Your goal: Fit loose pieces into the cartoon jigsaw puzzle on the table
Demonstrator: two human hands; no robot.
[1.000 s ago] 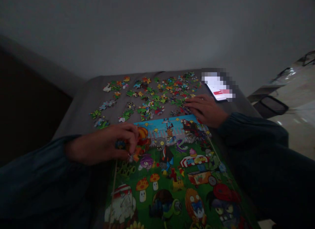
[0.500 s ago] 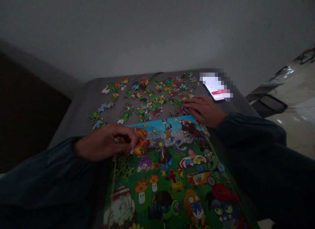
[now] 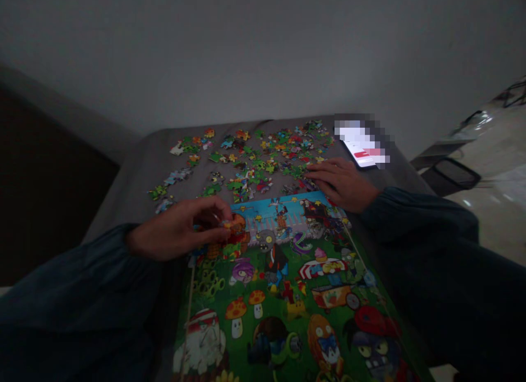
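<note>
My left hand [image 3: 181,228] pinches an orange puzzle piece [image 3: 234,224] between thumb and fingers, over the upper left corner of the picture board. Its fingers partly cover the piece. The jigsaw board [image 3: 271,294] shows cartoon plants and zombies on green, with a blue strip along the far edge. My right hand [image 3: 339,182] lies with fingers stretched out, its fingertips at the loose puzzle pieces [image 3: 287,171] just beyond the board's far right corner. Whether anything lies under those fingers is hidden.
Several more loose pieces [image 3: 175,176] spread over the grey cloth surface [image 3: 135,174] behind the board. A lit phone [image 3: 359,143] rests at the far right. The wall [image 3: 255,53] rises right behind; a dark metal frame [image 3: 456,171] stands at right.
My left hand has lifted the orange piece off the board's upper left and shifted slightly; red and green artwork now shows where it lay. My right hand has stayed still.
</note>
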